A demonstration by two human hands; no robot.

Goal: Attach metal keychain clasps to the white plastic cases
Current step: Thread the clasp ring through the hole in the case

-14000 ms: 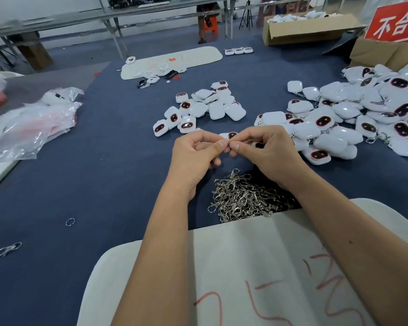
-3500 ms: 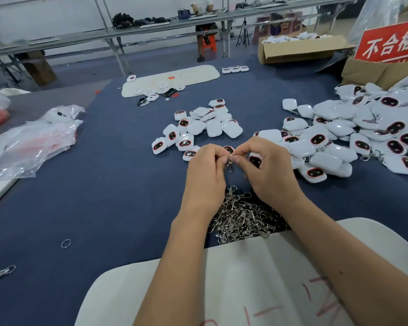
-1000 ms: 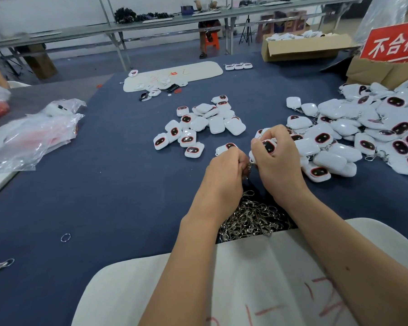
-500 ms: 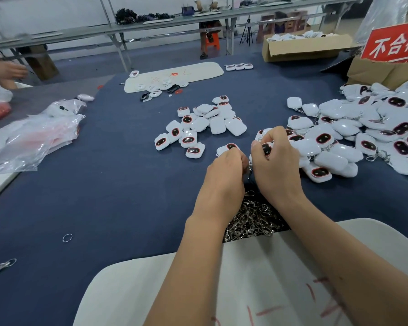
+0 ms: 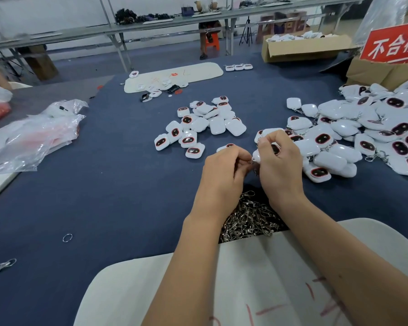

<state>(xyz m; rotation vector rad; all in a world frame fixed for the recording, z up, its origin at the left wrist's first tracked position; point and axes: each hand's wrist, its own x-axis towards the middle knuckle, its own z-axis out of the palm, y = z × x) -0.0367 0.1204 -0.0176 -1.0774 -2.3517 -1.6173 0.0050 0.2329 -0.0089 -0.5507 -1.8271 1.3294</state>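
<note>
My right hand [image 5: 279,168] grips a white plastic case [image 5: 273,150] with a dark oval window. My left hand [image 5: 224,175] pinches a metal keychain clasp [image 5: 253,164] against the case's edge; the clasp is mostly hidden by my fingers. A heap of loose metal clasps [image 5: 250,216] lies on the blue table just below my hands. A small group of white cases [image 5: 198,125] lies beyond my left hand. A large pile of white cases [image 5: 363,132], some with chains, spreads to the right.
A white board [image 5: 245,278] with red marks lies under my forearms. Clear plastic bags [image 5: 31,135] sit at the left. A loose ring [image 5: 67,238] and a stray clasp [image 5: 3,265] lie at lower left. Cardboard boxes [image 5: 302,47] and a red sign [image 5: 393,44] stand at the back right.
Both hands stay joined over the clasp heap with the case and clasp; in the last second they barely shift. Earlier my right hand held no case, only the clasp with the left.
</note>
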